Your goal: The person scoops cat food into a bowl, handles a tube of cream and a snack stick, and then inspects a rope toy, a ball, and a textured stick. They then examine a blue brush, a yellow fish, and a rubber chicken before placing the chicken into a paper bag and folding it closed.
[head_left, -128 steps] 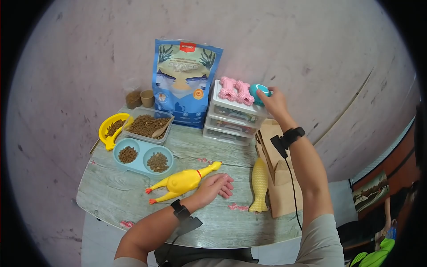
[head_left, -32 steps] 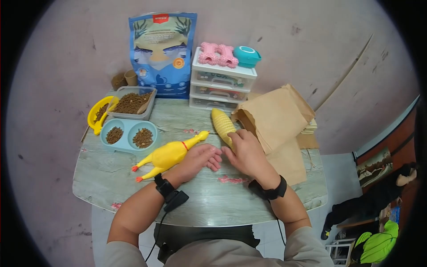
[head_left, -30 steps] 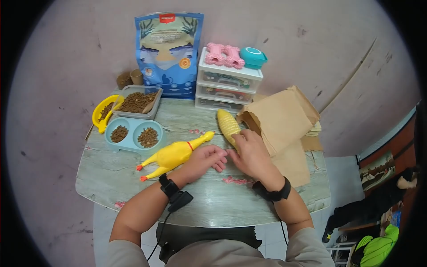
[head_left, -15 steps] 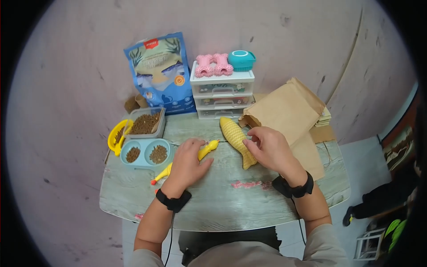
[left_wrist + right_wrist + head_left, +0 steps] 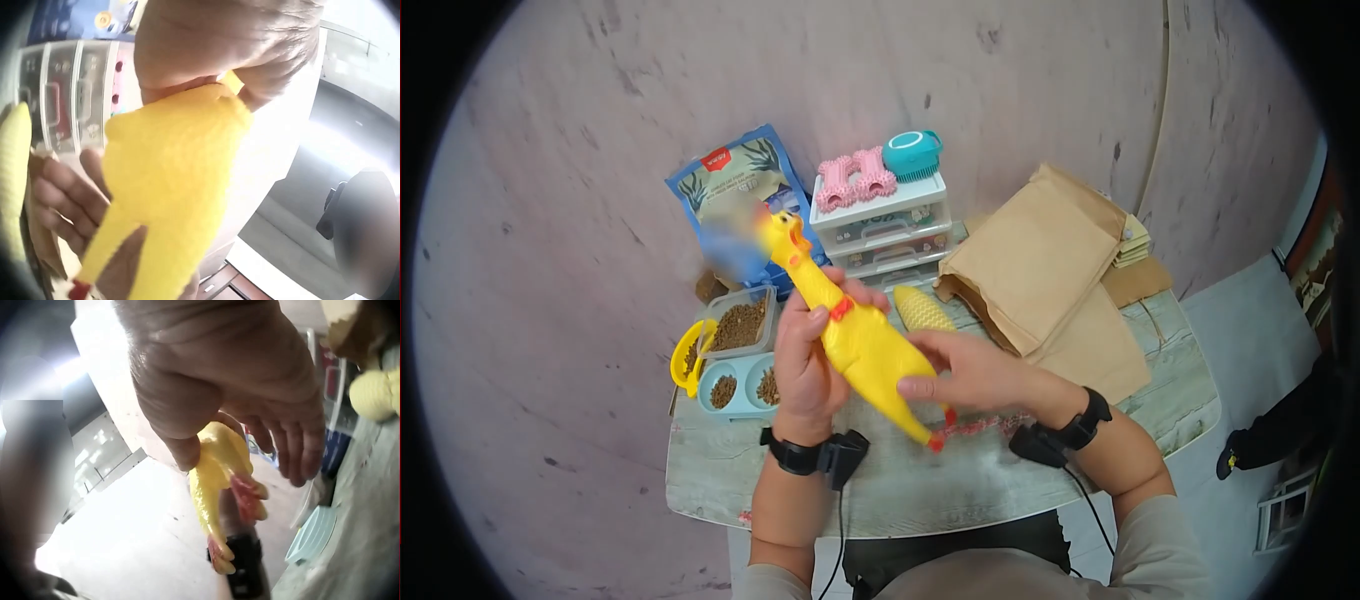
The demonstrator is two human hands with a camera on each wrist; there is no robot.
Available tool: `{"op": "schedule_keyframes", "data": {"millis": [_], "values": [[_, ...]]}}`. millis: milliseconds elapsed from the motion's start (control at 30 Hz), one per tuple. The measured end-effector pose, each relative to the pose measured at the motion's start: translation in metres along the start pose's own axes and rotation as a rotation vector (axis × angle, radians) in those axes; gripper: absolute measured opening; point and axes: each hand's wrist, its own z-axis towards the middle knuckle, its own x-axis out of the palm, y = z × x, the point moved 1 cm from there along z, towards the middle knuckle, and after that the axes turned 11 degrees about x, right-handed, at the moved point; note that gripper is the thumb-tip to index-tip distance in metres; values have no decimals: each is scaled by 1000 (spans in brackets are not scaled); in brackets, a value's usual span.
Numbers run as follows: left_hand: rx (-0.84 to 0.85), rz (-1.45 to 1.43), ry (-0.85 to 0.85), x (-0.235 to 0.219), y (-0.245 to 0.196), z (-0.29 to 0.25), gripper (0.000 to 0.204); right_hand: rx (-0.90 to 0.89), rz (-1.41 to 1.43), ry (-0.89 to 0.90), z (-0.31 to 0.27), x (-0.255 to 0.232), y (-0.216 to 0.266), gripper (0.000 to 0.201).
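A yellow rubber chicken (image 5: 865,355) is raised off the table, tilted with its beak up and its feet toward the lower right. My left hand (image 5: 802,380) grips it below the neck, thumb at the red collar. With the thumb on its lower body, my right hand (image 5: 965,368) holds it above the legs. The right wrist view shows the chicken's red feet (image 5: 248,497) hanging below that thumb, while several fingers stretch out beside it. Behind the right hand lies a yellow fish toy (image 5: 922,310), its tail end hidden in the head view.
Pink bone toys (image 5: 875,172) and a teal brush (image 5: 912,155) top a drawer unit (image 5: 890,235). Brown paper bags (image 5: 1030,260) lie right. A blue food bag (image 5: 745,170), kibble tub (image 5: 740,325), yellow bowl (image 5: 680,375) and light-blue double bowl (image 5: 745,400) stand left.
The right hand left the teal brush on the drawers, then touched the fish toy and moved off it. The left hand reached over the chicken; both hands now hold it raised.
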Motion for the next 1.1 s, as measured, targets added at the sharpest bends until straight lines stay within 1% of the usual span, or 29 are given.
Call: {"op": "schedule_keyframes", "data": {"millis": [33, 67, 100, 133, 167, 200, 267, 300, 333, 400, 433, 467, 500, 533, 567, 600, 633, 667, 733, 767, 800, 867, 900, 933, 967, 1000, 1033, 1067, 1100], "values": [[18, -258, 60, 2, 5, 1, 38, 32, 195, 215, -1, 1, 6, 54], [23, -262, 64, 1, 11, 1, 38, 68, 391, 433, -3, 4, 11, 56], [-40, -366, 52, 0, 17, -1, 36, 200, 676, 526, -7, 13, 13, 52], [-105, -469, 36, 0, 20, -3, 35, 206, 676, 528, -8, 13, 13, 52], [-119, -407, -4, 0, 19, -4, 34, 259, 724, 572, -8, 14, 13, 50], [-120, -407, -15, -1, 16, -4, 34, 312, 772, 619, -9, 16, 13, 48], [-127, -363, 38, -7, 9, -1, 33, 339, 721, 628, -10, 17, 16, 46], [-126, -355, -19, -12, 10, 0, 42, 358, 666, 629, -9, 19, 17, 44], [-118, -352, -29, -18, 10, 2, 42, 359, 661, 641, -7, 21, 17, 44], [-93, -439, 92, -23, 8, 4, 53, 388, 525, 584, -6, 24, 15, 46], [-72, -392, 44, -20, 7, 4, 59, 391, 521, 592, -6, 27, 14, 46], [-69, -394, 38, -14, 4, 4, 59, 389, 498, 538, -6, 29, 11, 48], [-55, -365, -42, -8, 1, 4, 57, 386, 474, 483, -6, 30, 9, 49], [-41, -337, -121, -6, -1, 5, 56, 390, 469, 487, -6, 33, 5, 49], [-37, -341, -126, -6, -2, 6, 56, 338, 448, 406, -5, 36, 1, 50], [-12, -297, -205, -8, -3, 8, 57, 285, 428, 326, -5, 36, -1, 51], [11, -252, -283, -10, -5, 8, 57, 288, 425, 331, -5, 36, -1, 51], [13, -253, -289, -15, -4, 8, 57, 298, 381, 332, -5, 35, 1, 49], [-72, -325, -155, -23, -2, 7, 58, 309, 335, 339, -5, 32, 4, 48], [-92, -361, -126, -23, -3, 7, 59, 364, 403, 432, -6, 30, 5, 46], [-91, -363, -131, -26, -2, 8, 59, 420, 472, 525, -6, 30, 5, 44], [-101, -437, 66, -32, -1, 8, 57, 422, 500, 554, -6, 29, 5, 40], [-102, -442, 66, -33, 3, 8, 57, 420, 529, 576, -7, 29, 6, 37], [-55, -440, 29, -33, 8, 8, 55, 425, 527, 569, -7, 28, 5, 37], [-11, -439, -6, -31, 13, 8, 54, 418, 543, 537, -6, 28, 4, 35], [-19, -450, -1, -24, 19, 6, 54, 413, 561, 503, -5, 27, 3, 33], [-107, -221, -93, -16, 26, 1, 50, 422, 562, 489, -3, 27, 1, 33], [-192, 9, -179, -10, 31, -5, 50, 402, 661, 428, -1, 26, 0, 33], [-221, 110, 31, -13, 36, -10, 45, 377, 757, 366, 1, 23, 0, 34]]}}
